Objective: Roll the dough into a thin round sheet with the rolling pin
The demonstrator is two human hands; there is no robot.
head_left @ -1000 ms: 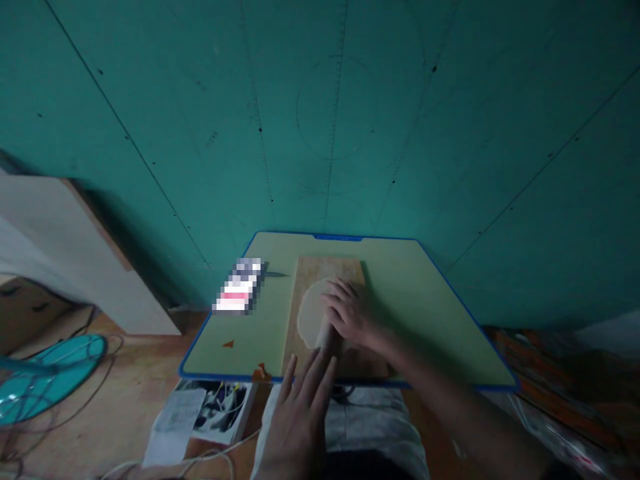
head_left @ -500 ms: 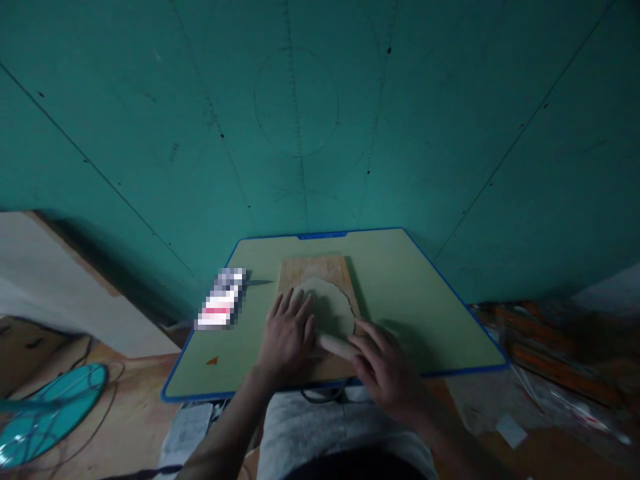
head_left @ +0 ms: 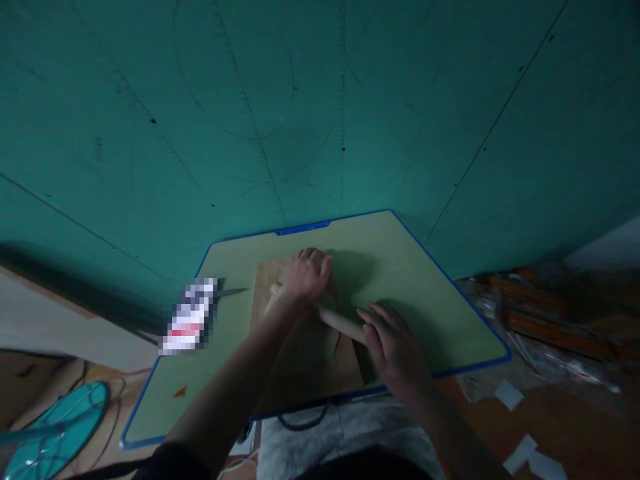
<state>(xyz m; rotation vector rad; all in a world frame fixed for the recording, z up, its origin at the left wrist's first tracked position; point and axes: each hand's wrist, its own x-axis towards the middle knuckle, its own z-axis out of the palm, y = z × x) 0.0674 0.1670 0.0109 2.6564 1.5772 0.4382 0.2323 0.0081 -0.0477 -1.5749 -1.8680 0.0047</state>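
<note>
A flat, pale sheet of dough (head_left: 305, 350) lies on a wooden board (head_left: 267, 270), partly hidden by my left arm. My left hand (head_left: 306, 272) is over the far part of the board, its fingers bent; whether it grips anything is hidden. A pale rolling pin (head_left: 343, 325) slants across the dough, its left end running under my left forearm and wrist. At the pin's right end is my right hand (head_left: 393, 340), thumb against the pin and fingers spread apart above the table.
The pale green folding table (head_left: 400, 267) has a blue rim and stands against a green wall. On its left lie a blurred-out packet (head_left: 190, 317), a knife (head_left: 233, 291) and a small orange triangle (head_left: 180, 392). Clutter (head_left: 550, 320) lies on the floor at right.
My left hand has moved forward to the far part of the board. The rolling pin and my right hand have shifted slightly right. The camera view has turned, and the table appears tilted.
</note>
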